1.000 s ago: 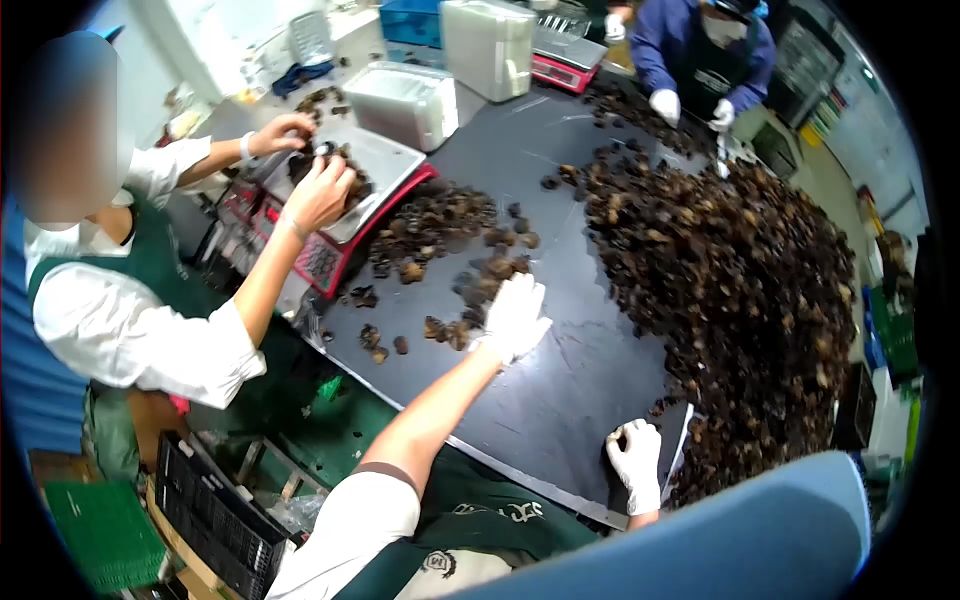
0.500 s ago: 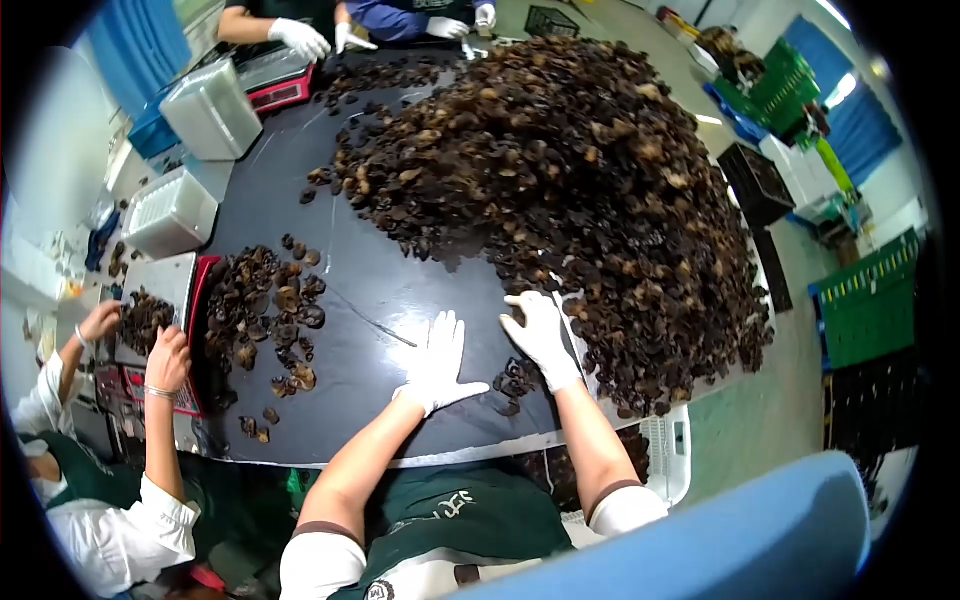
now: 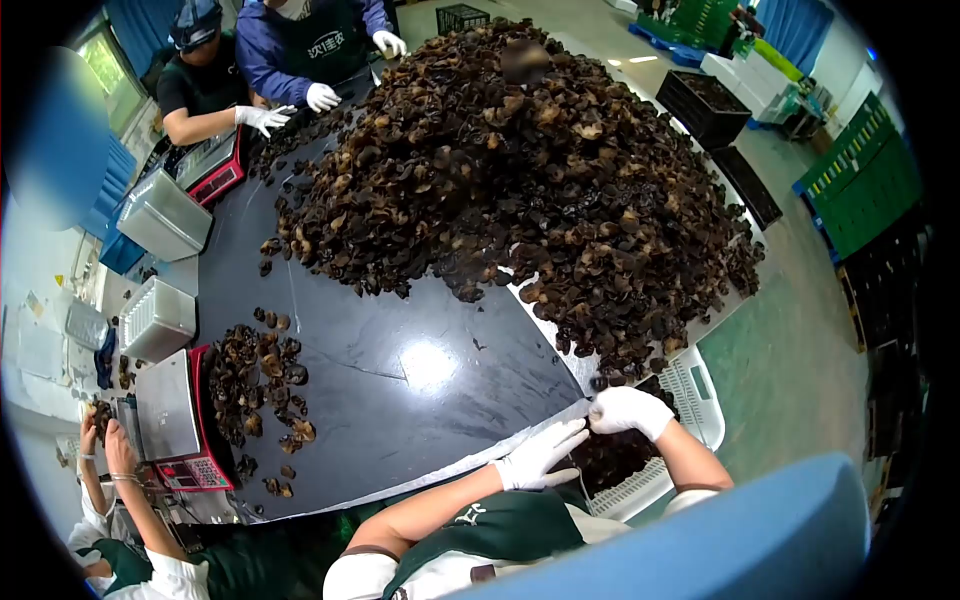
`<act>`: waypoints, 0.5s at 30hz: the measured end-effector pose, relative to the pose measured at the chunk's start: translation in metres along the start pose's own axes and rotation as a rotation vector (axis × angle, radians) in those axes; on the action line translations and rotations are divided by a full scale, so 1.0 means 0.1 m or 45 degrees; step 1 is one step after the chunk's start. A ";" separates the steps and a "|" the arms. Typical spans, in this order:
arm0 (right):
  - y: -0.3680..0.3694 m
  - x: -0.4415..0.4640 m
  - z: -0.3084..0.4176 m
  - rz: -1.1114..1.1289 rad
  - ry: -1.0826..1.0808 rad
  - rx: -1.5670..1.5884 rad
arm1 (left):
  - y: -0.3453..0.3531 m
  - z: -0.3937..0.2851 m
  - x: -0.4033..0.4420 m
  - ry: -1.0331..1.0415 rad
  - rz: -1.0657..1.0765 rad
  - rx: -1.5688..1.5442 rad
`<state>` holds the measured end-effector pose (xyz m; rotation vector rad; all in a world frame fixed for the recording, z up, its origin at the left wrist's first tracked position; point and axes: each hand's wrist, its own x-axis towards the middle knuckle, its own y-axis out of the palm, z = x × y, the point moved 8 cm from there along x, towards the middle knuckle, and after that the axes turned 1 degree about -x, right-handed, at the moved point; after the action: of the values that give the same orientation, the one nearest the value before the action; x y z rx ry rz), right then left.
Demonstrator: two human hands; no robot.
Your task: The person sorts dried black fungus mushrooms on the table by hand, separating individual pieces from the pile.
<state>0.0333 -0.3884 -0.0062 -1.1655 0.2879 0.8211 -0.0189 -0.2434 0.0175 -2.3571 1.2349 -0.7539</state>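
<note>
My left hand [image 3: 541,455], in a white glove, lies at the near edge of the dark table [image 3: 480,400], fingers stretched out toward my right hand. My right hand [image 3: 630,411], also gloved, is at the table's near corner with its fingers curled closed. Whatever they hold is hidden. Dark bits of wood ear mushroom [image 3: 601,382] show just beyond its knuckles. Under that corner stands a white plastic basket [image 3: 705,390] with dark mushrooms inside. Beyond my hands rises a big heap of wood ear mushrooms [image 3: 520,170].
At left, a co-worker's hands [image 3: 118,450] hold mushrooms beside a red scale [image 3: 172,410]. A smaller mushroom pile [image 3: 245,385] lies near it. White containers [image 3: 160,318] line the left edge. Two gloved co-workers [image 3: 318,50] stand at the far side. Black crates [image 3: 705,108] sit at right.
Both my hands have moved right and nearer to me, to the table corner above the basket. The small mushroom clump has left the tabletop. The left co-worker's hands have lifted mushrooms off the scale.
</note>
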 end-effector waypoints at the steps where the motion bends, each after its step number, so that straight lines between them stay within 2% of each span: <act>1: 0.03 -0.10 -0.08 0.053 0.048 0.010 | -0.06 0.12 -0.01 -0.001 -0.003 0.009; 2: -0.01 -0.20 -0.12 0.060 0.168 -0.009 | -0.21 0.33 -0.03 -0.010 -0.076 0.206; 3: -0.03 -0.27 -0.18 -0.046 0.144 0.104 | -0.42 0.47 -0.04 -0.023 -0.151 0.405; 5: -0.11 -0.36 -0.11 -0.137 0.193 0.145 | -1.16 0.98 0.03 -0.734 0.107 0.662; 6: -0.01 -0.34 -0.17 -0.166 0.212 0.196 | -1.32 1.23 -0.16 -0.828 -0.062 0.890; 7: -0.02 -0.32 -0.10 -0.194 0.119 0.187 | -1.44 1.49 -0.34 -0.920 -0.234 1.119; 8: 0.00 -0.31 -0.06 -0.194 0.111 0.237 | -1.44 1.61 -0.40 -0.994 -0.173 1.059; 9: -0.01 -0.30 -0.02 -0.193 0.105 0.284 | -1.48 1.39 -0.31 -0.981 -0.240 1.045; 11: -0.10 -0.24 0.09 -0.175 0.044 0.228 | -1.33 0.95 -0.03 -0.953 0.025 0.819; 13: -0.23 -0.11 0.21 -0.255 -0.130 0.233 | -0.77 0.70 0.11 -0.638 0.100 0.700; 14: -0.31 -0.06 0.27 -0.270 -0.163 0.215 | -0.52 0.55 0.20 -0.580 0.298 0.632; 15: -0.41 0.00 0.38 -0.283 -0.197 0.192 | -0.24 0.42 0.16 -0.368 0.261 0.455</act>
<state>0.0546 -0.3603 0.0373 -0.9676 0.0885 0.6775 0.0297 -0.2398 0.0024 -1.9353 1.0924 -0.4971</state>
